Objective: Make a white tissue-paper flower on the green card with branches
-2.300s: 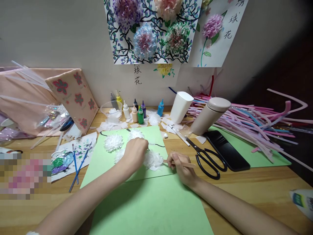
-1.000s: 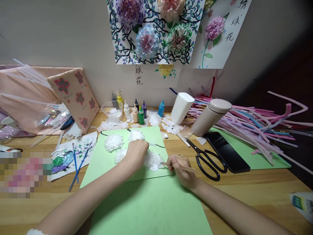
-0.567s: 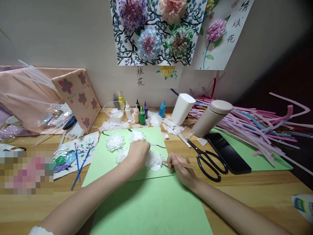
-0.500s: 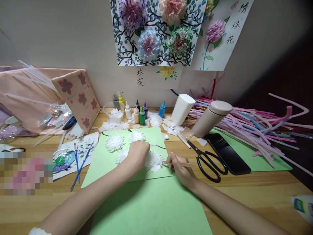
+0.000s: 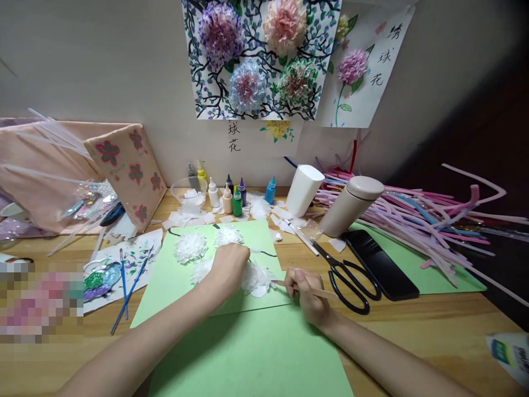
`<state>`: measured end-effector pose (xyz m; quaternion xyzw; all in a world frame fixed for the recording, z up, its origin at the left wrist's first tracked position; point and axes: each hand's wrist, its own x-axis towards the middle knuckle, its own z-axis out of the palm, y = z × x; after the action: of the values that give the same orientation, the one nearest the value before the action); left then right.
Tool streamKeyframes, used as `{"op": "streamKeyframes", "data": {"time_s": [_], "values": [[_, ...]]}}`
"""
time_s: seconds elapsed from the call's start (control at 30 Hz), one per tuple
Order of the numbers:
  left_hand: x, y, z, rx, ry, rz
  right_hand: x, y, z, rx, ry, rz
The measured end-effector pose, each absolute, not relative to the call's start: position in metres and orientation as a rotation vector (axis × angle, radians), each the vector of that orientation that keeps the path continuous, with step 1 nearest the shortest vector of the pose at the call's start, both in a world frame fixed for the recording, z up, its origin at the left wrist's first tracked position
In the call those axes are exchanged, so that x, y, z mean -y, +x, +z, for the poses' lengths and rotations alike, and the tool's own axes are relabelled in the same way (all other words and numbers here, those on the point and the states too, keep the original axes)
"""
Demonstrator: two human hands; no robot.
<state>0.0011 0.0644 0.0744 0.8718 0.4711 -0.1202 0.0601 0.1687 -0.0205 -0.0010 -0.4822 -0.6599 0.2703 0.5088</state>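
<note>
My right hand [image 5: 309, 292] pinches a flat wooden craft stick [image 5: 324, 292], which slants to the left. The stick's tip is at the right edge of a white paper flower [image 5: 259, 280] with ruffled petals; whether it touches cannot be told. My left hand [image 5: 230, 264] is closed just left of that flower, its fingertips turned away, and what they hold is hidden. Partly behind it is a second white flower [image 5: 202, 270]. Two more flowers, one at the left [image 5: 190, 248] and one at the back [image 5: 228, 234], sit on the light green sheet [image 5: 159, 281].
Black-handled scissors [image 5: 349, 281] and a phone [image 5: 382, 264] lie to the right. Paint bottles [image 5: 237, 203], white paper scraps [image 5: 182, 216], a white container [image 5: 305, 190] and a beige flask [image 5: 351, 207] stand behind. Paintbrushes [image 5: 131, 295] are left; pipe cleaners [image 5: 417, 220] lie far right.
The camera view has shifted slightly, moving the scene down and left. My right hand and the stick have moved a little right relative to the sheet. My left hand stays by the flowers.
</note>
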Motion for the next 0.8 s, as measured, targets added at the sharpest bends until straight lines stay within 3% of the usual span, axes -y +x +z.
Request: {"op": "streamKeyframes", "data": {"time_s": [0.5,0.8], "values": [[-0.068,-0.002,0.075,-1.438,2.61,-0.337,0.017,0.168,0.002,1.612,-1.23,0.735],[-0.089,0.003,0.056,-1.175,2.751,0.121,0.02,0.17,-0.003,1.466,-1.163,0.641]]}}
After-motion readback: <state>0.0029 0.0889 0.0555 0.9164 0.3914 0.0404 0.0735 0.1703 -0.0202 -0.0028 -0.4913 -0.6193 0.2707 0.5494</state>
